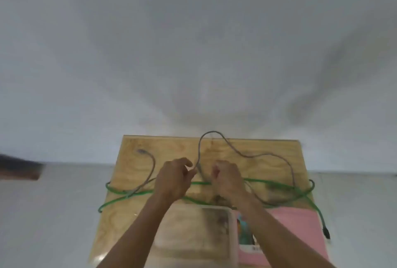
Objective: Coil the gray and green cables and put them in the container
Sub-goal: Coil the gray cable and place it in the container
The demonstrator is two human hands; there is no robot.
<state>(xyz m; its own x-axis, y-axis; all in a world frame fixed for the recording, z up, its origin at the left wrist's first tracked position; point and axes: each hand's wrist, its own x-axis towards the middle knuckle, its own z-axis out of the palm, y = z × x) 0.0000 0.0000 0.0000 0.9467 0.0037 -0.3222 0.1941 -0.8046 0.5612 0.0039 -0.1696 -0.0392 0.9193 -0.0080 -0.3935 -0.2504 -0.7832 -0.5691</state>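
Both hands (pixel 174 178) (pixel 228 178) pinch gray cable (pixel 245 154) mid-table (pixel 171 145).

On the wooden table (pixel 133 145), the cable with loops (pixel 247 155) lies behind the long cable (pixel 137 193); the clear container (pixel 202 231) stands in front, the booklet (pixel 300 224) to its right.

Two cables, gray cable (pixel 247 154) and green cable (pixel 279 185); one container (pixel 233 235); two hands.
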